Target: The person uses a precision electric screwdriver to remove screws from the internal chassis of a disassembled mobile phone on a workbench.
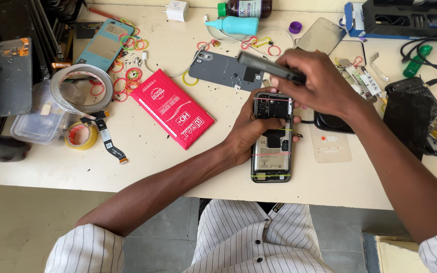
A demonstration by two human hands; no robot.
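An opened phone point(272, 156) lies face down on the cream table point(178, 162), its battery and board exposed, with thin rubber bands stretched across it. My left hand point(251, 132) grips its upper left side and holds it down. My right hand point(318, 81) hovers just above the phone's top end and holds a flat dark grey slab point(269, 67), seen edge-on and tilted. A grey phone back cover point(223, 70) lies just behind the slab.
A red pouch point(173, 107) lies left of the phone. Tape rolls point(81, 135), a flex cable point(108, 137), coloured rubber bands, a teal phone case point(102, 45), bottles, a charger, a black tool tray point(405, 17) and a broken screen point(421, 119) crowd the table.
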